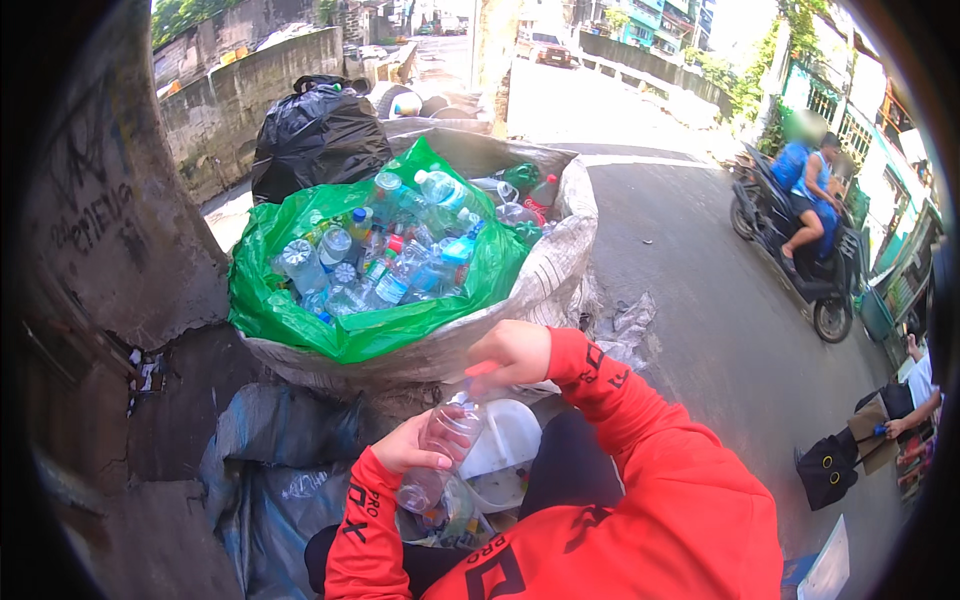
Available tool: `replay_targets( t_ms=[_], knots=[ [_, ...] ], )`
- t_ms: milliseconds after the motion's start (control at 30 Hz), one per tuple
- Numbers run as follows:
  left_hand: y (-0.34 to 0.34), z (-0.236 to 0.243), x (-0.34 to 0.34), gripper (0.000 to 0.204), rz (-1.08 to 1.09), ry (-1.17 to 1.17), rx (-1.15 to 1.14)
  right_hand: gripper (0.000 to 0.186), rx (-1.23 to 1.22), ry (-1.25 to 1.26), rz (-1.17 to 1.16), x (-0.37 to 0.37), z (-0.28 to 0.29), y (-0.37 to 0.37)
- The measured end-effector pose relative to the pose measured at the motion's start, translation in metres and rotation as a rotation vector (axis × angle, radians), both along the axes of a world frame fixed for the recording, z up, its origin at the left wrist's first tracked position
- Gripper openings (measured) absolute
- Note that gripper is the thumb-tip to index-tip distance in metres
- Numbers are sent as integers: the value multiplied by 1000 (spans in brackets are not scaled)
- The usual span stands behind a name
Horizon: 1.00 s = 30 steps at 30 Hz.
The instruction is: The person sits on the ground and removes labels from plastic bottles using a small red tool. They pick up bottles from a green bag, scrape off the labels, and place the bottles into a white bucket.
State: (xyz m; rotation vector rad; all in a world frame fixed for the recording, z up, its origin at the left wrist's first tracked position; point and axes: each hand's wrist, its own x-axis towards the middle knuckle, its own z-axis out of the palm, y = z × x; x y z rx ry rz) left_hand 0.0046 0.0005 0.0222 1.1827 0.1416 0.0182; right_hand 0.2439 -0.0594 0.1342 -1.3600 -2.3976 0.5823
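My left hand (404, 446) is wrapped round the body of a clear plastic bottle (457, 425), which I hold tilted in front of me with its neck up and to the right. The fingers of my right hand (519, 350) are closed on the red cap (482, 369) at the bottle's neck; whether the cap is still seated on the neck, I cannot tell. Below the bottle is a white plastic tub (506, 436) between my legs. Beyond my hands, a green plastic bag (352, 342) full of empty clear bottles sits inside a big woven sack (568, 215).
A stuffed black garbage bag (318, 140) stands behind the sack at left. Dark sheeting (262, 470) lies at my left, beside a concrete wall (120, 200). On the road to the right are people on a motorcycle (800, 235) and a person with a black bag (828, 468).
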Motion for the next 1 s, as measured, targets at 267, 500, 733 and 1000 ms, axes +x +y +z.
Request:
replay_targets(
  t_ms=[267,500,733,1000],
  knots=[
    [-2,-1,0,76,-57,-36,-46,27,1,185,165,1,1,-8],
    [-4,6,-6,68,131,28,61,38,-79,110,-142,0,0,0],
    [2,0,-6,71,287,136,301,28,4,145,-164,5,-25,1],
    [3,4,-7,70,129,103,115,30,-18,224,-65,-5,-20,-8]
  ],
)
